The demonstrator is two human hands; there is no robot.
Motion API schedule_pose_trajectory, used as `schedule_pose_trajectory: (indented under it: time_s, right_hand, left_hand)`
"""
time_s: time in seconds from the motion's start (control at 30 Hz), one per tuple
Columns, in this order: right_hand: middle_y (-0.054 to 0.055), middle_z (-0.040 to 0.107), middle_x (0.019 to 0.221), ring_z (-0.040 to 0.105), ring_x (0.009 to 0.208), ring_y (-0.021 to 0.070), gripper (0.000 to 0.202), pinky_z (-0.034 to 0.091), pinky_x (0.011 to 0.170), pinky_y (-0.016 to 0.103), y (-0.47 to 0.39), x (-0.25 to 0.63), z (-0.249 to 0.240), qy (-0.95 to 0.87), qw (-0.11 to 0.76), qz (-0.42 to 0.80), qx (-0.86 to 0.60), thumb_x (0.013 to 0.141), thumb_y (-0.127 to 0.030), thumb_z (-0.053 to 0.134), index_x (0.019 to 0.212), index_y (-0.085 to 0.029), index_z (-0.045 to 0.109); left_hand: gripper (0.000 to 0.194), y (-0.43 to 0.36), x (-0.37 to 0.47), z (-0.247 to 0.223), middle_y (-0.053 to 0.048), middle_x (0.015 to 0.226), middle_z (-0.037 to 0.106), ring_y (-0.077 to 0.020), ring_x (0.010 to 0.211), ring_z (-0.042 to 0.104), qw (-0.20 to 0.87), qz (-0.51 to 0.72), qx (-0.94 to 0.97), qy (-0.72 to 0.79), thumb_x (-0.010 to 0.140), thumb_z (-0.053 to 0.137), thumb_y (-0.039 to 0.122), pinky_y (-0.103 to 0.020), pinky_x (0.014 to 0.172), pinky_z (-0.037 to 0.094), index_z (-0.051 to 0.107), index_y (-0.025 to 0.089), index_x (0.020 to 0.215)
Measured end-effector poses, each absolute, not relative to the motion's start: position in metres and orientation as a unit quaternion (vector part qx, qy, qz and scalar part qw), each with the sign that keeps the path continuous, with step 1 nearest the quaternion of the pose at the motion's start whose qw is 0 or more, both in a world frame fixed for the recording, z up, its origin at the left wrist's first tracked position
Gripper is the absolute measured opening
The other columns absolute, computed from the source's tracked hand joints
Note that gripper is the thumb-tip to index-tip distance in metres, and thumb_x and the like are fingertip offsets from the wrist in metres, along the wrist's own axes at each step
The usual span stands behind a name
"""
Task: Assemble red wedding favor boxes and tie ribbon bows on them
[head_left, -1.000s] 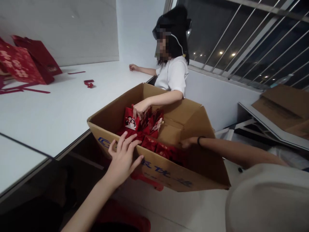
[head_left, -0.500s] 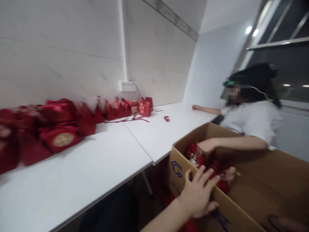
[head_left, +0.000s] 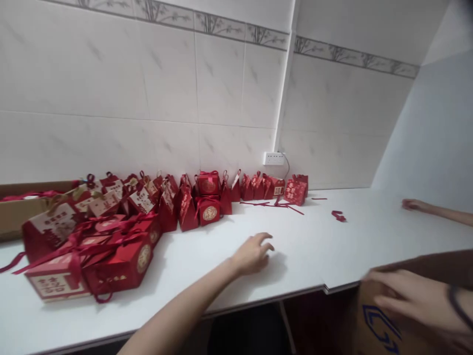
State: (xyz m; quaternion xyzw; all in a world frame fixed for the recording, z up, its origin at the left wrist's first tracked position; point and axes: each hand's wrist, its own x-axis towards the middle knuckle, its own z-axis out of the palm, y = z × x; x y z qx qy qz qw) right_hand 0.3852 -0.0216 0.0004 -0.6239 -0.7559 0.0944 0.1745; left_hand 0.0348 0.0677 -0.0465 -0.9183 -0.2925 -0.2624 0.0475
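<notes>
Over the white table (head_left: 295, 266), my left hand (head_left: 254, 254) is open with bent, spread fingers and nothing in it. Nearest to it stand red gift boxes (head_left: 210, 211) tied with ribbon. At the lower right my right hand (head_left: 410, 296), a dark band on its wrist, grips the rim of a cardboard box (head_left: 369, 330) with a blue logo. Motion blurs its fingers somewhat. The inside of that box is mostly hidden.
Larger red boxes (head_left: 114, 264) with ribbons crowd the table's left end, beside another cardboard box (head_left: 15, 217). Loose ribbon (head_left: 273, 203) and a small red coil (head_left: 338, 215) lie farther back. Another person's hand (head_left: 414, 204) rests at the right. A power strip (head_left: 274, 158) is on the wall.
The view has swung left. My left hand has let go of the cardboard box rim and moved over the table. My right hand has come from inside the box to its rim.
</notes>
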Motion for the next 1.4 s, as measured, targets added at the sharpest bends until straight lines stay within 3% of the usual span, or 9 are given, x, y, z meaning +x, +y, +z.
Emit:
schedule_pose_trajectory:
  time_s: [0.13, 0.27, 0.4, 0.57, 0.9, 1.0, 1.1, 1.3, 1.4]
  right_hand:
    - [0.008, 0.071, 0.07, 0.064, 0.066, 0.0239, 0.026, 0.046, 0.065, 0.036, 0.036, 0.26, 0.022, -0.833, 0.132, 0.201, -0.498, 0.065, -0.045, 0.055, 0.078, -0.027, 0.07]
    - [0.005, 0.068, 0.062, 0.06, 0.058, 0.0214, 0.019, 0.046, 0.062, 0.034, 0.096, 0.152, 0.007, -0.826, 0.298, 0.256, -0.404, 0.062, -0.04, 0.058, 0.06, -0.023, 0.065]
    - [0.008, 0.068, 0.074, 0.061, 0.069, 0.0228, 0.033, 0.048, 0.068, 0.036, 0.141, 0.084, -0.035, -0.777, 0.404, 0.264, -0.403, 0.073, -0.051, 0.046, 0.069, -0.022, 0.061]
    - [0.008, 0.063, 0.068, 0.059, 0.063, 0.0234, 0.044, 0.047, 0.057, 0.035, 0.159, 0.057, -0.074, -0.727, 0.449, 0.311, -0.416, 0.075, -0.061, 0.04, 0.075, -0.021, 0.059]
    - [0.004, 0.06, 0.061, 0.056, 0.053, 0.0186, 0.029, 0.046, 0.055, 0.032, 0.154, 0.074, -0.076, -0.741, 0.397, 0.35, -0.415, 0.074, -0.045, 0.046, 0.073, -0.02, 0.059]
    - [0.003, 0.061, 0.061, 0.055, 0.053, 0.0182, 0.026, 0.045, 0.057, 0.032, 0.154, 0.071, -0.075, -0.748, 0.389, 0.349, -0.408, 0.072, -0.044, 0.048, 0.072, -0.02, 0.06]
    - [0.004, 0.061, 0.062, 0.055, 0.054, 0.0179, 0.025, 0.045, 0.057, 0.032, 0.151, 0.071, -0.073, -0.747, 0.394, 0.352, -0.404, 0.071, -0.042, 0.049, 0.071, -0.02, 0.06]
    - [0.004, 0.062, 0.063, 0.055, 0.054, 0.0167, 0.026, 0.044, 0.051, 0.028, 0.144, 0.075, -0.067, -0.74, 0.418, 0.354, -0.391, 0.072, -0.042, 0.05, 0.072, -0.019, 0.061]
    - [0.004, 0.061, 0.061, 0.056, 0.055, 0.017, 0.031, 0.045, 0.053, 0.029, 0.14, 0.075, -0.063, -0.739, 0.434, 0.347, -0.38, 0.076, -0.046, 0.048, 0.073, -0.017, 0.061]
  left_hand:
    - [0.031, 0.103, -0.036, -0.054, -0.014, 0.114, 0.06, -0.0238, 0.105, 0.058, 0.087, -0.301, -0.87, -0.381, 0.071, 0.048, 0.002, -0.041, 0.086, 0.05, 0.059, 0.016, 0.097]
    - [0.033, 0.109, -0.083, -0.057, -0.013, 0.106, 0.062, -0.024, 0.102, 0.058, 0.119, -0.337, -0.831, -0.426, 0.07, 0.043, -0.001, -0.04, 0.084, 0.049, 0.06, 0.014, 0.093]
    - [0.03, 0.097, -0.101, -0.051, -0.012, 0.107, 0.061, -0.023, 0.107, 0.055, 0.147, -0.371, -0.793, -0.461, 0.075, 0.043, 0.003, -0.039, 0.09, 0.046, 0.06, 0.016, 0.096]
    - [0.024, 0.088, -0.094, -0.03, -0.011, 0.102, 0.062, -0.0215, 0.103, 0.055, 0.213, -0.432, -0.741, -0.469, 0.079, 0.044, 0.009, -0.037, 0.087, 0.045, 0.06, 0.016, 0.094]
    - [0.017, -0.029, -0.153, -0.01, -0.011, 0.103, 0.058, -0.0261, 0.107, 0.051, 0.365, -0.509, -0.455, -0.633, 0.084, 0.049, 0.024, -0.045, 0.097, 0.036, 0.057, 0.019, 0.098]
    - [0.045, -0.05, -0.177, -0.026, -0.019, 0.123, 0.047, -0.0371, 0.121, 0.039, 0.318, -0.39, -0.393, -0.77, 0.081, 0.051, 0.044, -0.057, 0.099, 0.028, 0.051, 0.014, 0.115]
    - [0.051, -0.055, -0.179, -0.033, -0.022, 0.123, 0.048, -0.0407, 0.121, 0.039, 0.282, -0.318, -0.415, -0.804, 0.08, 0.049, 0.049, -0.061, 0.097, 0.027, 0.05, 0.012, 0.115]
    - [0.031, -0.064, -0.162, -0.03, -0.003, 0.081, 0.06, -0.0183, 0.072, 0.061, 0.14, -0.524, -0.517, -0.662, 0.085, 0.046, 0.038, -0.035, 0.073, 0.05, 0.046, 0.019, 0.109]
    - [0.022, -0.054, -0.156, -0.025, -0.002, 0.081, 0.059, -0.016, 0.071, 0.06, 0.096, -0.581, -0.525, -0.614, 0.085, 0.048, 0.034, -0.03, 0.071, 0.049, 0.051, 0.019, 0.1]
